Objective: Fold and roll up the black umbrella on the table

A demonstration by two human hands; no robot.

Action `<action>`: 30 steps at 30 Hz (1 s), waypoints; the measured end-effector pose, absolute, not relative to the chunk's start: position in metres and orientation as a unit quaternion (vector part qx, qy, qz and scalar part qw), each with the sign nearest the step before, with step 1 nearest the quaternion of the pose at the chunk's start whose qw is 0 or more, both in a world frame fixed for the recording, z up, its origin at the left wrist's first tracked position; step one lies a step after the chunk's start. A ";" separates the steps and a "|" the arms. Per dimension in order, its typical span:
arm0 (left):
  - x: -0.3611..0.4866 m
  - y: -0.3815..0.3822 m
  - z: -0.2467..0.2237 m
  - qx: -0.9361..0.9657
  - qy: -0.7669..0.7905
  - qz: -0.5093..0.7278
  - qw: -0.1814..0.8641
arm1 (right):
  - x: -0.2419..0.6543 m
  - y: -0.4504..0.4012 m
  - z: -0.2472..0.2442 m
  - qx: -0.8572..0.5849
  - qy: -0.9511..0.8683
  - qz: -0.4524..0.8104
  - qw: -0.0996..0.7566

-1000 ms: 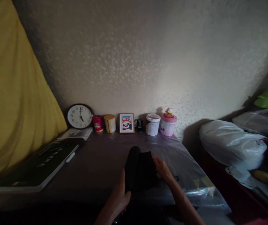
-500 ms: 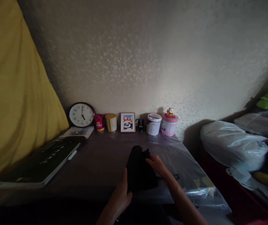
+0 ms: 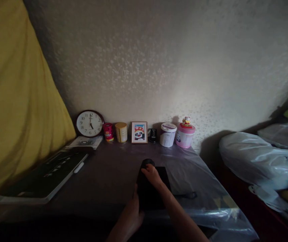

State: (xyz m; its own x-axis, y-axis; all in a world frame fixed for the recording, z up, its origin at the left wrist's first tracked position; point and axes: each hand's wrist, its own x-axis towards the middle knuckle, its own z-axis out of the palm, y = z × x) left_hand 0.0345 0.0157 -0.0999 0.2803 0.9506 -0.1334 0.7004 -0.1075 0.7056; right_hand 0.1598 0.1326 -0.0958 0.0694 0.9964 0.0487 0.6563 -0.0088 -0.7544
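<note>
A black item, soft-looking like a pouch or folded cloth [image 3: 162, 173], lies near the front of the table, with a rounded roll-like end at its far left. It is too dark to make out its exact kind. My left hand [image 3: 133, 210] grips its left side, the thumb along the edge and the other fingers hidden. Over its upper left part, my right hand [image 3: 152, 174] is closed, the fingers curled against the black material. A thin black strap with a loop [image 3: 190, 195] stretches out to the right on the table.
A plastic-covered table [image 3: 113, 168] carries a green board-like book [image 3: 45, 176] and white marker [image 3: 78, 167] at left. Along the wall stand a clock [image 3: 89, 123], cans [image 3: 121, 132], framed panda picture [image 3: 139, 132] and tubs [image 3: 168, 135]. White bags [image 3: 257, 158] lie beyond the right edge.
My right hand has moved left, from the item's upper right corner to its upper left part. The raised black flap lies flatter, and the looped strap shows more. The view has shifted slightly.
</note>
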 end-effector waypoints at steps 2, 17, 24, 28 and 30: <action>0.034 0.016 -0.100 0.726 0.585 0.164 0.321 | 0.158 0.132 -0.099 -0.651 -0.638 0.269 0.312; 0.041 0.019 -0.124 0.796 0.568 0.201 0.057 | 0.156 0.107 -0.091 -0.476 -0.783 0.287 0.279; 0.049 0.026 -0.161 0.798 0.566 0.204 0.031 | 0.173 0.096 -0.100 -0.400 -0.846 0.151 0.318; 0.049 0.028 -0.162 0.797 0.572 0.184 0.063 | 0.180 0.114 -0.110 -0.395 -0.863 0.097 0.299; 0.050 0.029 -0.157 0.793 0.581 0.162 0.091 | 0.181 0.131 -0.114 -0.410 -0.865 0.082 0.279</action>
State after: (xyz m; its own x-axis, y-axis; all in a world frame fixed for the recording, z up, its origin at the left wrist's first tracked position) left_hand 0.0496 0.0294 -0.1569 0.2731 0.9501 0.1510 0.8908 -0.3090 0.3331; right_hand 0.1811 0.1311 -0.1138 -0.5091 0.7541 0.4148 0.6628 0.6510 -0.3700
